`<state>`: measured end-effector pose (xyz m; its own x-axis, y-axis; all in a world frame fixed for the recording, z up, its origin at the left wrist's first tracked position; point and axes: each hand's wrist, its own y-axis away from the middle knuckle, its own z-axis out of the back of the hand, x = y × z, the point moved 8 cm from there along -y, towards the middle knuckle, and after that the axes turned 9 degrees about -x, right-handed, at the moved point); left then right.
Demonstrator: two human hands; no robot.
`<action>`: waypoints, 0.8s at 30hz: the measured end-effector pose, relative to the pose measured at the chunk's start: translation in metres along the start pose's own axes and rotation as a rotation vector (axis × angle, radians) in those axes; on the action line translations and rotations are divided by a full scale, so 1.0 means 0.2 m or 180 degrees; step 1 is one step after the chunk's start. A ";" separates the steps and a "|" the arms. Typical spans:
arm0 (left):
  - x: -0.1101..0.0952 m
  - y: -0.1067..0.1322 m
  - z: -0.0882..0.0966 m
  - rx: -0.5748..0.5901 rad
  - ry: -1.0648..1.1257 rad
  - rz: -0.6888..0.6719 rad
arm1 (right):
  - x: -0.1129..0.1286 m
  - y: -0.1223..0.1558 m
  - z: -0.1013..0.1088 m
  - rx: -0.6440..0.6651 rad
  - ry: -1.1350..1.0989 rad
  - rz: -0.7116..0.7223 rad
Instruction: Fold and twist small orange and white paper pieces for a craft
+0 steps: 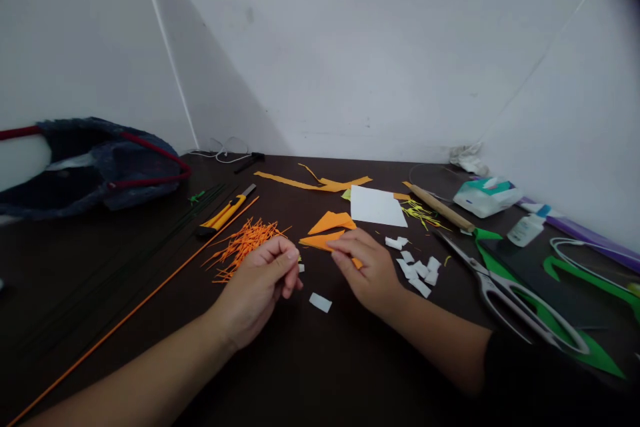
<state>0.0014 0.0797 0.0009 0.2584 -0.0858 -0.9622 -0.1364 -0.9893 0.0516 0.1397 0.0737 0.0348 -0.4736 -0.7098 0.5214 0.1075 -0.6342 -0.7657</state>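
My left hand (263, 290) is closed, thumb pressed against curled fingers, beside a heap of thin orange paper strips (253, 243). Whatever its fingertips pinch, if anything, is too small to name. My right hand (370, 273) is closed on a folded orange paper piece (320, 240), which shows beyond the fingertips and between the fingers. Just behind it lies another orange paper piece (331, 220). On the dark table between my hands is a small white paper piece (321, 302). Several more white paper scraps (420, 271) lie right of my right hand.
Large scissors (505, 293) lie on green paper (595, 350) at right, near a glue bottle (527, 228) and a tissue pack (487, 197). A yellow box cutter (227, 212) and a long orange stick (145, 303) lie left. A white sheet (377, 205) is behind.
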 end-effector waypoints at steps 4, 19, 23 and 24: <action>-0.06 -0.02 0.08 -0.0319 -0.0197 -0.0237 | -0.11 -0.02 0.06 -0.0087 0.0296 -0.0264; -0.06 -0.04 0.12 -0.0487 -0.0515 -0.0197 | -0.16 0.01 -0.04 0.0588 0.0761 0.0054; -0.06 -0.05 0.16 -0.0649 -0.0669 -0.0209 | -0.10 0.05 -0.12 0.1195 0.0559 0.0279; -0.06 -0.05 0.17 -0.0678 -0.0697 -0.0209 | -0.08 0.07 -0.14 0.1386 0.0512 0.0347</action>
<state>-0.0322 0.0942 0.0041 0.0448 -0.0162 -0.9989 0.0832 -0.9963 0.0199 0.1240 0.0838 0.0054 -0.5649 -0.7446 0.3557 0.5042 -0.6527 -0.5656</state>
